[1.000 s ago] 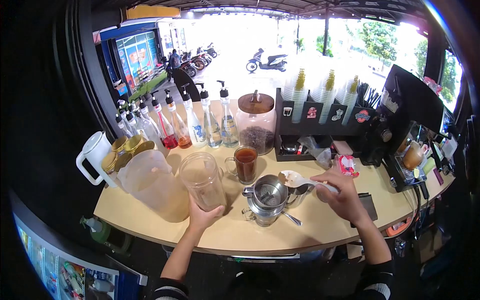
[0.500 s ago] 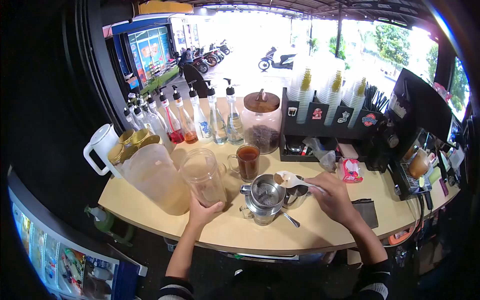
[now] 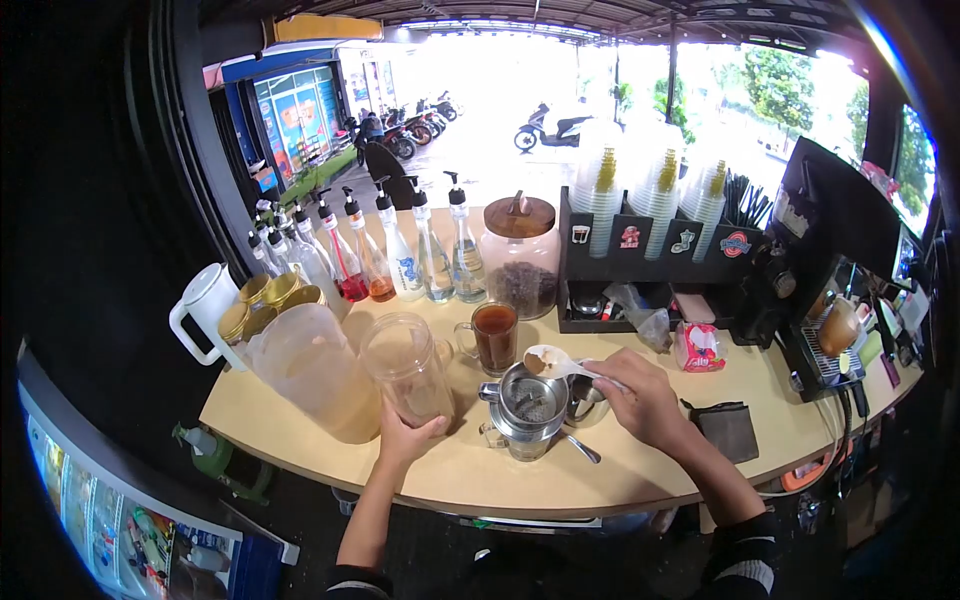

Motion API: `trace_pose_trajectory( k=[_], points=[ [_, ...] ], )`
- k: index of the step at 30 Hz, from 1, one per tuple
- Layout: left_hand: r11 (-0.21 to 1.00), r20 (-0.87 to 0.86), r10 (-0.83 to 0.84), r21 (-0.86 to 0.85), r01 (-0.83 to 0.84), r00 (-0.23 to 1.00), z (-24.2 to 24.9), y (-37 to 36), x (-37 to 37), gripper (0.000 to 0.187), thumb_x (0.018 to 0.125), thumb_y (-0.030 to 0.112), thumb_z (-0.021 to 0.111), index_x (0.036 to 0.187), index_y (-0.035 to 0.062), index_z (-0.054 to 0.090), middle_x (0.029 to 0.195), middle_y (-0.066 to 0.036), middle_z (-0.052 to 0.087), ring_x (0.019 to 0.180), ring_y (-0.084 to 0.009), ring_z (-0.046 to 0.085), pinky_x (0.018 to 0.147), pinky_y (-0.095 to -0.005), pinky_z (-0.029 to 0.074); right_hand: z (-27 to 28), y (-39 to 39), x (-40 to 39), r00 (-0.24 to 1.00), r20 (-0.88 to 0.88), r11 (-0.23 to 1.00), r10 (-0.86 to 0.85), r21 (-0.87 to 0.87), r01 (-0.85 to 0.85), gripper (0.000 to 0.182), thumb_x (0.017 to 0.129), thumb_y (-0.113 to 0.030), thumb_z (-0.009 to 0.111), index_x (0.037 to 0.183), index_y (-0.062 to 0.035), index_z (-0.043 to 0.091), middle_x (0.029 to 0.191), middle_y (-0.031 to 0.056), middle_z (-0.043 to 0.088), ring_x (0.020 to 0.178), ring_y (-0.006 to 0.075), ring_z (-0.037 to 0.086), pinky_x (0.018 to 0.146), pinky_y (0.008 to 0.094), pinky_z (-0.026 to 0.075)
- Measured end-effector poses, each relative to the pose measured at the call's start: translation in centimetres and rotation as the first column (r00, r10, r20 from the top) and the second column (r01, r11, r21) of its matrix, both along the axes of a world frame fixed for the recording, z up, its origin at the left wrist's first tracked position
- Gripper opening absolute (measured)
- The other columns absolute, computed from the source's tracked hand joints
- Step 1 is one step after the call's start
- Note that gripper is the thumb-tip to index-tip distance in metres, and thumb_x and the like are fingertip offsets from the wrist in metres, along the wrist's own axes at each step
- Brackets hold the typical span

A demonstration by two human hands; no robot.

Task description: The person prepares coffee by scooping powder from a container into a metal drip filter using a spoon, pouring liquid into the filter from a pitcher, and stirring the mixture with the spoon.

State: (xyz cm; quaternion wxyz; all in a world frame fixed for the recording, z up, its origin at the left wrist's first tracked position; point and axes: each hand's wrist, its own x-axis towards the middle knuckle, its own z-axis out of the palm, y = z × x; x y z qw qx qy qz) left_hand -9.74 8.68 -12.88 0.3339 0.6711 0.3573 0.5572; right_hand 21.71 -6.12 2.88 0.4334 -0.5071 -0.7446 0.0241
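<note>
Within right hand, pinched spoon.

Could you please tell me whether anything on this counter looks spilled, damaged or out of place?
I see no spill or damage. Only a crumpled clear bag looks untidy, hanging out of the lower part of the black rack. The frosted pitcher seems to lean, probably just from the wide lens.

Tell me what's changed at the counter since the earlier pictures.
The right hand has moved left, bringing the white spoon from beside the metal filter cup to over its far rim. Nothing was newly gripped or let go: the left hand stays on the clear jar. The filter cup, mug of brown drink and cloudy pitcher stayed put.
</note>
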Motion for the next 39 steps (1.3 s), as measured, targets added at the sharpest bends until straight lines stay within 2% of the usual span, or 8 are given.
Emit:
trace_pose_trajectory(
  k=[11, 14, 16, 27, 29, 32, 36, 39],
  points=[
    [1.0, -0.015, 0.009, 0.001, -0.009, 1.0, 0.1, 0.0, -0.1, 0.091, 0.058, 0.018, 0.085, 0.132, 0.0012, 0.035, 0.125, -0.016, 0.051, 0.117, -0.0274, 0.05, 0.101, -0.0397, 0.039, -0.7, -0.5, -0.3, 1.0, -0.012, 1.0, -0.002, 0.028, 0.002, 0.03, 0.084, 0.004, 0.06, 0.113, -0.0031, 0.063, 0.092, 0.0126, 0.062, 0.079, 0.0246, 0.063, 0.066, 0.0312, 0.05],
    [1.0, 0.002, 0.009, 0.013, -0.009, 1.0, 0.5, -0.1, 0.1, 0.09, 0.058, 0.018, 0.085, 0.132, 0.0011, 0.036, 0.124, -0.016, 0.052, 0.116, -0.027, 0.051, 0.1, -0.0394, 0.04, -0.7, -0.6, -0.1, 1.0, -0.008, 1.0, -0.012, 0.017, 0.012, 0.033, 0.084, 0.004, 0.059, 0.115, -0.0036, 0.062, 0.092, 0.0124, 0.061, 0.079, 0.0247, 0.062, 0.066, 0.0312, 0.05],
    [0.999, 0.047, -0.025, -0.043, 0.027, 0.999, 0.7, -0.3, 0.1, 0.088, 0.058, 0.017, 0.085, 0.131, 0.001, 0.037, 0.123, -0.015, 0.052, 0.115, -0.0265, 0.051, 0.099, -0.0393, 0.041, -0.8, -0.6, -0.2, 1.0, 0.003, 0.999, -0.01, 0.033, 0.01, 0.033, 0.084, 0.004, 0.059, 0.116, -0.0038, 0.062, 0.091, 0.0122, 0.06, 0.078, 0.0244, 0.062, 0.065, 0.0311, 0.049],
    [1.0, 0.027, -0.008, -0.013, 0.009, 1.0, -0.6, 0.3, -0.2, 0.087, 0.059, 0.016, 0.085, 0.13, 0.0008, 0.038, 0.123, -0.015, 0.052, 0.115, -0.0263, 0.052, 0.099, -0.0386, 0.041, -1.3, -1.5, -0.1, 0.999, -0.019, 0.999, -0.038, -0.001, 0.038, 0.035, 0.084, 0.005, 0.058, 0.118, -0.0047, 0.061, 0.089, 0.0125, 0.059, 0.077, 0.0234, 0.061, 0.065, 0.0316, 0.048],
    [1.0, 0.035, -0.024, 0.002, 0.024, 0.999, -0.3, 0.3, -0.2, 0.087, 0.059, 0.016, 0.085, 0.131, 0.0007, 0.037, 0.123, -0.015, 0.052, 0.115, -0.0264, 0.052, 0.099, -0.0385, 0.041, -1.7, -2.0, -0.1, 0.996, -0.063, 0.996, -0.06, 0.068, 0.064, 0.035, 0.082, 0.006, 0.059, 0.115, -0.0054, 0.063, 0.084, 0.0105, 0.06, 0.068, 0.0202, 0.056, 0.057, 0.0289, 0.045],
    [0.997, 0.034, -0.018, -0.07, 0.021, 0.999, 0.2, -0.3, 0.0, 0.087, 0.06, 0.015, 0.085, 0.131, 0.0006, 0.037, 0.123, -0.015, 0.052, 0.115, -0.0267, 0.052, 0.098, -0.0385, 0.041, -1.7, -3.2, 0.0, 0.998, -0.035, 0.999, -0.045, -0.003, 0.045, 0.037, 0.084, 0.007, 0.057, 0.118, -0.005, 0.06, 0.089, 0.0133, 0.058, 0.073, 0.0237, 0.057, 0.063, 0.031, 0.046],
    [1.0, 0.024, -0.004, -0.024, 0.005, 1.0, -0.1, 0.0, 0.0, 0.087, 0.06, 0.015, 0.085, 0.131, 0.0003, 0.037, 0.124, -0.016, 0.052, 0.115, -0.0272, 0.052, 0.098, -0.0385, 0.041, -1.6, -4.1, -0.4, 0.996, -0.071, 0.997, -0.061, -0.058, 0.057, 0.036, 0.084, 0.007, 0.057, 0.118, -0.0053, 0.06, 0.088, 0.0127, 0.057, 0.071, 0.0235, 0.054, 0.06, 0.0308, 0.045],
    [1.0, 0.025, -0.014, -0.001, 0.014, 1.0, -0.5, 0.5, -0.2, 0.088, 0.059, 0.015, 0.085, 0.131, 0.0002, 0.037, 0.123, -0.016, 0.052, 0.115, -0.0276, 0.052, 0.098, -0.0388, 0.041, -1.8, -4.1, -0.7, 0.998, -0.029, 0.997, -0.055, -0.054, 0.053, 0.037, 0.084, 0.007, 0.056, 0.119, -0.0055, 0.059, 0.089, 0.0123, 0.056, 0.071, 0.023, 0.053, 0.059, 0.0302, 0.044]
  ],
)
